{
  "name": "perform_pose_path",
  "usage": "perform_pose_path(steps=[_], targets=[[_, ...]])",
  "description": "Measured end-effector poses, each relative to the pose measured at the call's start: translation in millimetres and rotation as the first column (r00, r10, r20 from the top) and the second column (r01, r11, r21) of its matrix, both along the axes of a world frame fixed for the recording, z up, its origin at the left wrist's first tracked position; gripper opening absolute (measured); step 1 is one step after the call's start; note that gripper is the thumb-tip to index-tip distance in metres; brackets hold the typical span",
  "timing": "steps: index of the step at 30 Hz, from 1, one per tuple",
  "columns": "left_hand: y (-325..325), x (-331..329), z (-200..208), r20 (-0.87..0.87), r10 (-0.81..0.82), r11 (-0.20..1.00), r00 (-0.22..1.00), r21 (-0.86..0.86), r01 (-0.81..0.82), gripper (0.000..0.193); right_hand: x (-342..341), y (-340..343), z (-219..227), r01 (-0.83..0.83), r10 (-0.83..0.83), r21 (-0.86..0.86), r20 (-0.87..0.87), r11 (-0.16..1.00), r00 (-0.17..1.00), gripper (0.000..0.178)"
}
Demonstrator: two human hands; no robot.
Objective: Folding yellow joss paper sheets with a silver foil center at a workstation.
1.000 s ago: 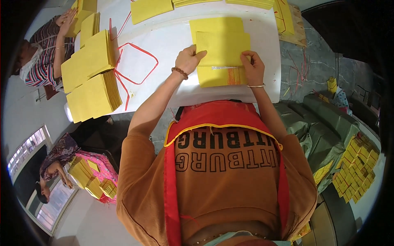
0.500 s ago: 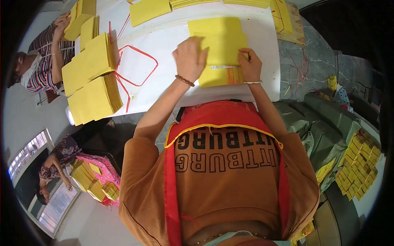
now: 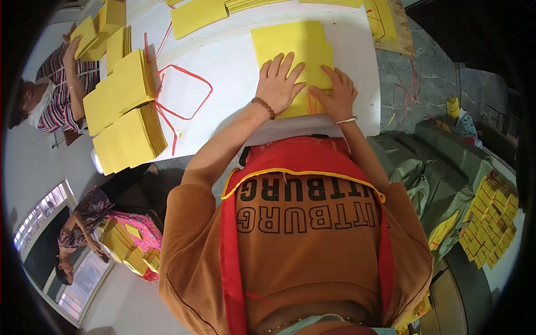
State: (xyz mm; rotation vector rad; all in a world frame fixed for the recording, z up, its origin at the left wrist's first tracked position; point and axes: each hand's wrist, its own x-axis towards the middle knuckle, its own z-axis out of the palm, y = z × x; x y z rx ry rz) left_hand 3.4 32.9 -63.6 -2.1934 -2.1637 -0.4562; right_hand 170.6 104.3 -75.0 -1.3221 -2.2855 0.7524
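Note:
Yellow paper sheets (image 3: 301, 42) lie on the white table in front of me, partly overlapping. My left hand (image 3: 279, 81) rests flat on them with its fingers spread. At their right edge is my right hand (image 3: 339, 96), its thumb reaching left over the paper and its fingers apart from it. Between the hands, near the table's front edge, shows a yellow piece with an orange-red patch (image 3: 314, 104), partly hidden by my right thumb.
Stacks of yellow paper (image 3: 125, 84) stand at the table's left, beside a loop of red string (image 3: 195, 114). More yellow stacks (image 3: 200, 18) line the far side. At the left a co-worker's hand (image 3: 71, 49) holds yellow paper. Tied yellow bundles (image 3: 488, 223) are piled at the right.
My left hand has moved right and flattened onto the paper. My right hand has opened from a curled grip, its thumb now stretched left. The co-worker at left has lifted some yellow paper.

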Motion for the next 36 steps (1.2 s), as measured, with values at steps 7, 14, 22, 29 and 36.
perform_pose_path(steps=[7,14,22,29,36], targets=[[2,-1,-2,-0.003,-0.006,1.0,1.0,-0.009,0.006,0.046,10,6,-30,0.022,-0.039,-0.087,-0.207,0.996,0.977,0.046],[-2,-6,7,0.021,-0.058,0.998,0.998,0.014,0.058,0.051,13,9,-32,-0.035,-0.003,-0.093,-0.384,0.995,0.923,0.032],[1,7,8,-0.185,-0.178,0.984,0.967,-0.022,0.177,0.054,16,9,-31,-0.02,-0.044,-0.163,-0.383,0.986,0.923,0.028],[15,-24,13,0.213,-0.215,0.974,0.953,-0.024,0.225,0.044,15,7,-23,-0.127,-0.113,-0.348,-0.593,0.929,0.797,0.067],[-29,-168,81,0.806,0.293,0.903,0.514,-0.057,-0.425,0.033,24,6,-27,-0.107,0.034,-0.258,-0.274,0.96,0.961,0.079]])
